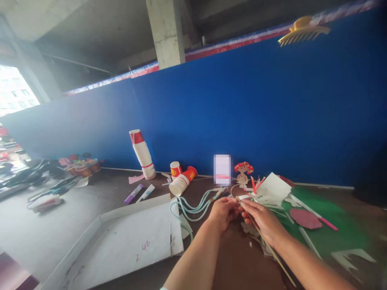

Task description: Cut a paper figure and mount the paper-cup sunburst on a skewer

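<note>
My left hand [223,213] is closed, its fingertips meeting those of my right hand; what it pinches is hidden. A long thin wooden stick [273,253] is gripped in my right hand [261,220], with its upper end between the two hands and its lower end slanting down towards me. A thin curved strip [232,189] rises just behind the fingertips. Beyond the hands stands a paper cutout figure [242,174] with red hair. Red paper strips [256,184] and a white paper piece [275,188] lie close to my right hand.
At left lies a shallow white box lid [136,237]; a pale blue cord [193,217] curls beside it. Behind are a tall paper cup stack [142,155], fallen cups [184,181] and markers [133,194]. Paper scraps and a pink oval [305,218] lie right. A blue partition [242,108] bounds the table.
</note>
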`<state>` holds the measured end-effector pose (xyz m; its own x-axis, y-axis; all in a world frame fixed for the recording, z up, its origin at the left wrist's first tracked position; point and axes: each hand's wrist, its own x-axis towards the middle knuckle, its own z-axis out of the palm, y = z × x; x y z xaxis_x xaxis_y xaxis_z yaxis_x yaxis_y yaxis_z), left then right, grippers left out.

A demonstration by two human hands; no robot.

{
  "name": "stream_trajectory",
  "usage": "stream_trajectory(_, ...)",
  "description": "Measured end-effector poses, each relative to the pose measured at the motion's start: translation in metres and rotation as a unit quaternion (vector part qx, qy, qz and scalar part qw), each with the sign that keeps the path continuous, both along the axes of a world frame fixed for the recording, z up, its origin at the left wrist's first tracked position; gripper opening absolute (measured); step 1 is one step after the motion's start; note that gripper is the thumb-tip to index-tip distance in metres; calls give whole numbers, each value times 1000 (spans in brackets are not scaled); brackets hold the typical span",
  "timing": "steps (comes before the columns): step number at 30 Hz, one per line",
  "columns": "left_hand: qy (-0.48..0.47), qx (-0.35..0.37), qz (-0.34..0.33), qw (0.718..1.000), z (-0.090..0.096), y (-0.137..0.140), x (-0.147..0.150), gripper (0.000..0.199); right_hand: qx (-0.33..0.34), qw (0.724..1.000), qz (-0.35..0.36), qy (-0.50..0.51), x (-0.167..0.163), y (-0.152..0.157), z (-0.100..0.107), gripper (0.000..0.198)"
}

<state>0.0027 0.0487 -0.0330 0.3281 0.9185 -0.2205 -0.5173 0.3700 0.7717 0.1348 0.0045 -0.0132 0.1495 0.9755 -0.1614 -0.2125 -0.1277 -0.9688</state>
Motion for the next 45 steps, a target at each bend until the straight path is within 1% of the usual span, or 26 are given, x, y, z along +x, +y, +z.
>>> stream_trajectory(4,-2,-3,-4,1000,0,0,-3,24,-13,1000,4,-10,-2,-2,0,18)
stream_trajectory(8,15,-13,-4,1000,5,-3,-3,22,-12,999,5,-37,-3,-2,-1,20)
stream_trajectory(14,41,-37,4,998,11,-6,-2,17,14,993,19,-113,1,-4,-4,24)
stream_trajectory(16,42,-43,-5,998,12,-6,-3,12,23,989,25,-145,4,-5,-4,24)
stream_trajectory(18,46,-46,-20,998,14,-6,-4,8,28,982,31,-182,6,-5,-4,24)
stream_trajectory(20,56,-54,-27,997,15,-6,-4,9,33,974,37,-222,8,-4,-4,24)
stream_trajectory(23,74,-60,-15,995,16,-6,-4,11,56,957,46,-282,10,-2,-5,20)
stream_trajectory(27,90,-58,-13,994,15,-6,-4,3,98,932,43,-346,10,-1,-7,20)
stream_trajectory(31,96,-72,-19,993,17,-5,-6,2,127,913,38,-385,10,-4,-8,20)
stream_trajectory(34,97,-85,-19,991,18,-5,-7,5,137,908,37,-395,11,-5,-10,20)
stream_trajectory(37,102,-83,-13,991,18,-5,-5,7,142,909,33,-390,11,-5,-13,18)
stream_trajectory(39,110,-75,-12,991,17,-5,-4,7,138,916,29,-376,10,-3,-15,19)
stream_trajectory(42,130,-74,0,989,18,-4,-2,9,116,936,30,-332,7,-2,-18,32)
stream_trajectory(45,136,-77,10,988,20,-4,-1,10,65,962,44,-260,3,-4,-17,34)
